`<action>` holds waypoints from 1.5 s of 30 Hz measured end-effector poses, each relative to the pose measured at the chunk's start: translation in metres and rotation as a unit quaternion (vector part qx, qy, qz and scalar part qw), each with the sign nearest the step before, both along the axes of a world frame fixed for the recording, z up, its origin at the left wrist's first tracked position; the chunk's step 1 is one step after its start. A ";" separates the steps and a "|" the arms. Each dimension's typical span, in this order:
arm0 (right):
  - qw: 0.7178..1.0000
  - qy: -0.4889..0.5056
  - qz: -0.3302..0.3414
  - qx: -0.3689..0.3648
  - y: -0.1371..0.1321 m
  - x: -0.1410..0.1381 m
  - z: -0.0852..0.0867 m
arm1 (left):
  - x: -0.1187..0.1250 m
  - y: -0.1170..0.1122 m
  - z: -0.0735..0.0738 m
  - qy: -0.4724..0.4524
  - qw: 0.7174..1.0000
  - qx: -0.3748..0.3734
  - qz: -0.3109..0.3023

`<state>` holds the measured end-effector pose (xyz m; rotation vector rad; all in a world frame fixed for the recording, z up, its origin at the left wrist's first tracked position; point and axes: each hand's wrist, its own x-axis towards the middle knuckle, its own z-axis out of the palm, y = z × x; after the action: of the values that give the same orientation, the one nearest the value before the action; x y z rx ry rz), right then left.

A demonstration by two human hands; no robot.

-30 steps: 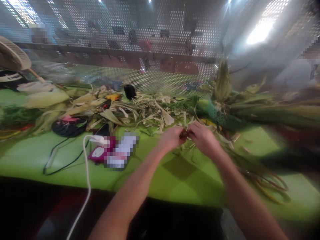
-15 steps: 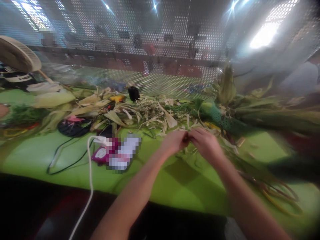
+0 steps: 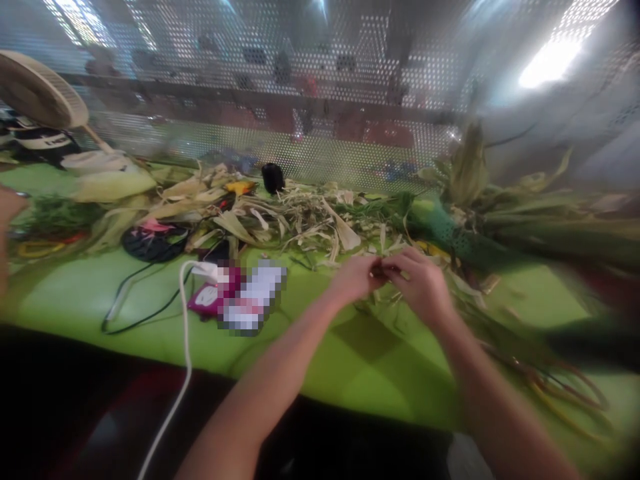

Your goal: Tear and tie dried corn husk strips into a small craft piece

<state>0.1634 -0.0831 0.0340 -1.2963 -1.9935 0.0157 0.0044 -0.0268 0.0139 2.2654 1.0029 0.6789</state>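
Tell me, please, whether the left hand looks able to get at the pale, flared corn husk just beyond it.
Probably yes: nothing visible blocks the left hand from the flared corn husk, though that hand seems busy pinching a small dark piece with the right hand.

table (image 3: 75,287): green | partition (image 3: 345,123): grey, perforated | light (image 3: 553,61): bright, upper right

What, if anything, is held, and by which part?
The left hand and right hand pinch a small brown piece between them; it's mostly covered, so which part can't be told.
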 end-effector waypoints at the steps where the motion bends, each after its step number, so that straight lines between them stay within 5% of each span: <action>1: 0.999 0.028 0.012 -0.009 0.001 0.001 0.000 | -0.001 0.000 0.000 -0.021 1.000 -0.016 0.005; 8: 0.978 0.187 0.004 -0.091 0.011 0.010 -0.006 | -0.001 -0.004 0.005 -0.059 0.995 -0.082 0.017; 15: 0.959 0.252 -0.004 -0.131 0.018 0.008 -0.009 | -0.001 -0.004 0.004 -0.083 0.994 -0.066 0.016; 22: 0.974 0.216 -0.002 -0.065 0.018 0.001 -0.015 | -0.004 0.002 -0.002 -0.127 0.984 -0.121 0.015; 32: 0.978 0.180 0.071 -0.079 0.018 0.015 -0.010 | -0.003 0.004 -0.007 -0.187 0.960 -0.206 -0.030; 45: 0.998 0.052 -0.019 0.020 0.002 -0.004 -0.005 | 0.001 0.009 -0.019 -0.225 0.957 -0.184 -0.018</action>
<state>0.1595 -0.0806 0.0288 -1.2815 -1.8719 0.0246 0.0055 -0.0174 -0.0056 1.6988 0.7829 0.8620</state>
